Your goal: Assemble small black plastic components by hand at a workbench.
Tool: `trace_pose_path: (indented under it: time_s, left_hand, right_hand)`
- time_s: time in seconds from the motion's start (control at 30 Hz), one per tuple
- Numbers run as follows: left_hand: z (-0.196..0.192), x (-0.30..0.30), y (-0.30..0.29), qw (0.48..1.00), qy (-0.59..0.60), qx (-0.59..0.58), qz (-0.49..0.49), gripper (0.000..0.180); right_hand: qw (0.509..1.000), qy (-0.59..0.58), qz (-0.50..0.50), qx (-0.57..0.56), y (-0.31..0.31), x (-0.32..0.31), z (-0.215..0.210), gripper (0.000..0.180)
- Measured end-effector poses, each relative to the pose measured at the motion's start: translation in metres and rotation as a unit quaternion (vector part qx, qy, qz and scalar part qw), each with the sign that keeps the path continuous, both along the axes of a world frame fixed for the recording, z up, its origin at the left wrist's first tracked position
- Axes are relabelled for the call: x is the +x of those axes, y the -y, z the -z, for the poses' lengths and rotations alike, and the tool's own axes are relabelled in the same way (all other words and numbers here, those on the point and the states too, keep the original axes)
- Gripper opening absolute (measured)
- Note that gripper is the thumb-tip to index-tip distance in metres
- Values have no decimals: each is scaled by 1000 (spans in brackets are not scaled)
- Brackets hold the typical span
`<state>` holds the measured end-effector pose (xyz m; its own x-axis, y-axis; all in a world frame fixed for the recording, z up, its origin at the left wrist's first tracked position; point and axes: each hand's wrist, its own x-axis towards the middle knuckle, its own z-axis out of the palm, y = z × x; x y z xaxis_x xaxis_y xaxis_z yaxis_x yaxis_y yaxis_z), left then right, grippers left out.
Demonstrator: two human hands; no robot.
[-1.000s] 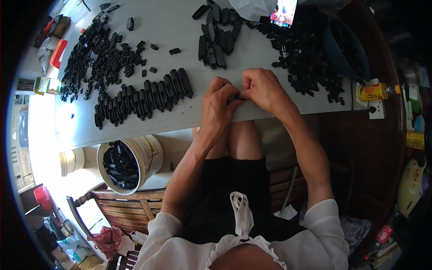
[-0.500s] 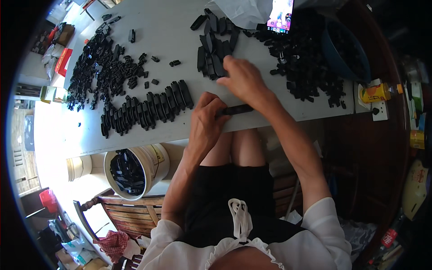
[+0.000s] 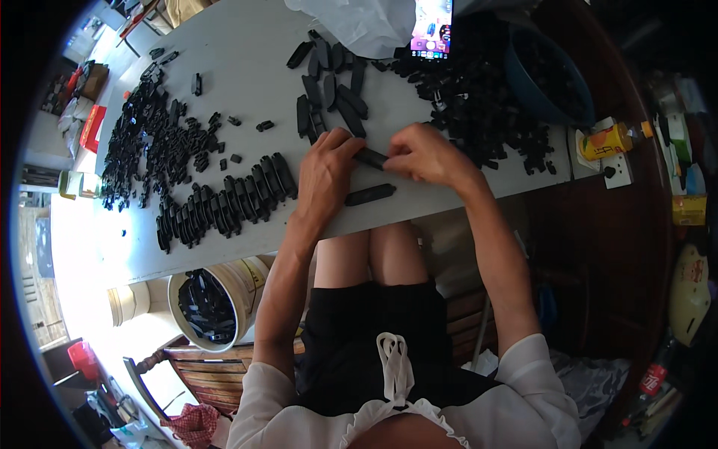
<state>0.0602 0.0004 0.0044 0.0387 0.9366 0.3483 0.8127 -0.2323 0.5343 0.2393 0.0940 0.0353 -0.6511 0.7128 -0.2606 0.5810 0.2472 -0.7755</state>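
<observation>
Two-handed hold: left fingers and right fingers pinch opposite ends of one black piece over the tabletop, presumably for steadiness; second bar lies at its six o'clock, seemingly handy.

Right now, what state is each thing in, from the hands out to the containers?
Left hand: closed on the held piece's left end
Right hand: pinching its right end
Held piece: between both hands
Single long piece: lying loose near the table edge
Row of black pieces: lined up side by side
Phone: screen lit
White bucket: open, black pieces inside
Yellow bottle: capped
</observation>
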Motion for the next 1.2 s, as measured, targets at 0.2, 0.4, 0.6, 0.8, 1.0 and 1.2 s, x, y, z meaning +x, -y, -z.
trace_pose_path:
  time_s: [0.2, 0.4, 0.6, 0.8, 1.0, 1.2]
  left_hand:
    - [2, 6, 3, 997, 73, -6, -22, 32]
    - [8, 7, 9, 993, 106, -2, -44, 28]
    - [10, 6, 10, 991, 122, -7, -56, 26]
    - [12, 5, 8, 990, 132, 0, -55, 24]
    - [13, 4, 9, 990, 131, 8, -53, 22]
    - [13, 5, 7, 990, 131, 10, -50, 22]
  right_hand:
    - [918, 68, 55, 387, -27, 34, 8, 15]
    - [935, 14, 35, 353, -21, 21, 8, 14]
    - [967, -223, 89, -86, 5, -3, 6, 13]
    - [966, -258, 21, -14, 6, -8, 25, 14]
    - [970, -198, 6, 141, 6, -7, 27, 20]
    - [972, -189, 24, 140, 7, -9, 29, 21]
